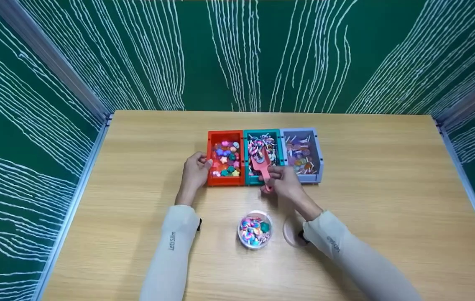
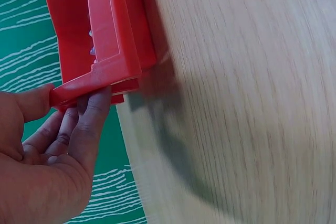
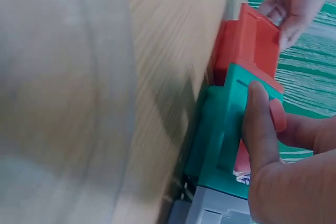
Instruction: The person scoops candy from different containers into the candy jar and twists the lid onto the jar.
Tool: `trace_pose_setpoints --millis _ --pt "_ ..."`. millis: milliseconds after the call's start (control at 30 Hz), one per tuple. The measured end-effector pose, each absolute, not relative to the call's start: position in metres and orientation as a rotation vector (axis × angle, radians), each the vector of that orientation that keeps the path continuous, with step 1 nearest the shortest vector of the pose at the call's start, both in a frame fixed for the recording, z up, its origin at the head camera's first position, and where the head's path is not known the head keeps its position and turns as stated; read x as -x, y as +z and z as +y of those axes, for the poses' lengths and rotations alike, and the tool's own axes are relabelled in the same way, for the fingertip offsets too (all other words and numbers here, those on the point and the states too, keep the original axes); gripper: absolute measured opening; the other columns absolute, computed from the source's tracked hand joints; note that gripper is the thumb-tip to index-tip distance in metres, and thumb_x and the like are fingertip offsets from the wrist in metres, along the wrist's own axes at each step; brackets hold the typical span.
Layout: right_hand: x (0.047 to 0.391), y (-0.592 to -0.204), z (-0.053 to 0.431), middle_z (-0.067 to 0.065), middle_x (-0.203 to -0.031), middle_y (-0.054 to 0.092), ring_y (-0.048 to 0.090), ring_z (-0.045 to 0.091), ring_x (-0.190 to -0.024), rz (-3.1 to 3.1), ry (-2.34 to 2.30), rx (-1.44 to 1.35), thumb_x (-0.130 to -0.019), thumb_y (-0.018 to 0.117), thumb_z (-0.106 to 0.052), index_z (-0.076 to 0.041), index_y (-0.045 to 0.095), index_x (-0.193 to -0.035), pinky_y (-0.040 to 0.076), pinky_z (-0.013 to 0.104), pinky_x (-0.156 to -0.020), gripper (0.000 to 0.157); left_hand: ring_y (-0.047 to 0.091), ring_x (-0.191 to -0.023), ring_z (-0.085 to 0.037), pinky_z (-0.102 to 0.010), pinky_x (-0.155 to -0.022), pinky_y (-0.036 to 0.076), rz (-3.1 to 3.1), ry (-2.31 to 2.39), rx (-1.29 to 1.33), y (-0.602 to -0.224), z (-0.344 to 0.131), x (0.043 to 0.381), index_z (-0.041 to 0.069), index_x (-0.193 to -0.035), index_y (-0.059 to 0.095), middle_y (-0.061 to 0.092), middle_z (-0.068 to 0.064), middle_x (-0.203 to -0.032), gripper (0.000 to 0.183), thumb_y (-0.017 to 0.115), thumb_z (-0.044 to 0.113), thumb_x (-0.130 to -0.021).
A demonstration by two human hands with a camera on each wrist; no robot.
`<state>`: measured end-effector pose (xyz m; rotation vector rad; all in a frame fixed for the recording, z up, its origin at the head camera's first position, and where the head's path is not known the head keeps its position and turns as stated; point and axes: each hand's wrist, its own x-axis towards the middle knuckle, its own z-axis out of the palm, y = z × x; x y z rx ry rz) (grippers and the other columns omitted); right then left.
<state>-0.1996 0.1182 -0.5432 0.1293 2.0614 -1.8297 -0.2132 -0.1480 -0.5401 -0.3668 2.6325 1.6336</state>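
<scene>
Three joined bins, red (image 1: 225, 180), teal (image 1: 254, 180) and grey-purple (image 1: 310, 179), stand in a row on the table. My left hand (image 1: 194, 172) grips the red bin's left wall, thumb on the rim and fingers below its outer edge in the left wrist view. Between thumb and fingers, my right hand (image 1: 285, 183) holds the handle of a pink scoop (image 1: 263, 168). The scoop's head lies over the teal bin among swirly, striped candy-like pieces (image 1: 258, 144), with some of them in it. Star and round beads (image 1: 226, 156) fill the red bin.
Nearer me stands a round clear cup (image 1: 254, 247) holding swirl pieces and a green one. Beside it a clear round lid (image 1: 291, 234) lies by my right wrist. Mixed translucent pieces (image 1: 300, 156) lie in the grey-purple bin. Green walls with white lines (image 1: 237, 62) enclose the table.
</scene>
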Motion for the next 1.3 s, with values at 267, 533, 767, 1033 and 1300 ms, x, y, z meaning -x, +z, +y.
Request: trace_pose_setpoints --millis 267,533,767,1033,1300 --pt "0.1980 -0.5457 0.1191 0.039 -0.132 0.063 0.077 0.019 -0.081 2.070 -1.817 -0.154 -0.097 0.053 0.015 0.020 0.046 -0.146 0.063 0.029 -0.078 0.050 0.056 -0.094 -0.025 -0.035 -0.084 0.048 2.609 1.660 0.373 -0.5399 -0.1476 0.2131 -0.005 -0.125 0.068 0.061 -0.012 -0.103 0.023 0.062 0.005 -0.105" --pt "0.1978 -0.5445 0.1191 0.039 -0.133 0.062 0.076 0.017 -0.073 2.036 -1.822 -0.218 -0.099 0.050 0.016 0.018 0.044 -0.148 0.063 0.030 -0.077 0.050 0.059 -0.099 -0.028 -0.039 -0.091 0.051 2.612 1.652 0.387 -0.5393 -0.1477 0.2129 -0.006 -0.127 0.068 0.064 -0.015 -0.106 0.025 0.062 0.005 -0.105" --pt "0.1975 -0.5447 0.1174 0.039 -0.132 0.062 0.075 0.017 -0.072 2.014 -1.859 -0.228 -0.100 0.050 0.015 0.019 0.044 -0.148 0.064 0.031 -0.078 0.049 0.061 -0.103 -0.030 -0.042 -0.093 0.052 2.609 1.642 0.399 -0.5375 -0.1474 0.2129 -0.005 -0.128 0.069 0.068 -0.020 -0.113 0.026 0.063 0.007 -0.105" --pt "0.1948 -0.5463 0.1157 0.042 -0.131 0.061 0.075 0.017 -0.069 1.962 -1.930 -0.229 -0.100 0.049 0.016 0.021 0.041 -0.148 0.064 0.031 -0.077 0.050 0.064 -0.101 -0.032 -0.044 -0.093 0.053 2.633 1.662 0.378 -0.5368 -0.1488 0.2122 -0.006 -0.127 0.069 0.067 -0.021 -0.113 0.026 0.063 0.005 -0.104" --pt "0.1940 -0.5440 0.1206 0.036 -0.133 0.063 0.075 0.016 -0.074 1.965 -1.886 -0.285 -0.102 0.049 0.014 0.015 0.042 -0.152 0.063 0.028 -0.077 0.050 0.063 -0.102 -0.031 -0.043 -0.093 0.053 2.610 1.645 0.393 -0.5386 -0.1475 0.2125 -0.005 -0.128 0.069 0.067 -0.020 -0.113 0.026 0.062 0.007 -0.105"
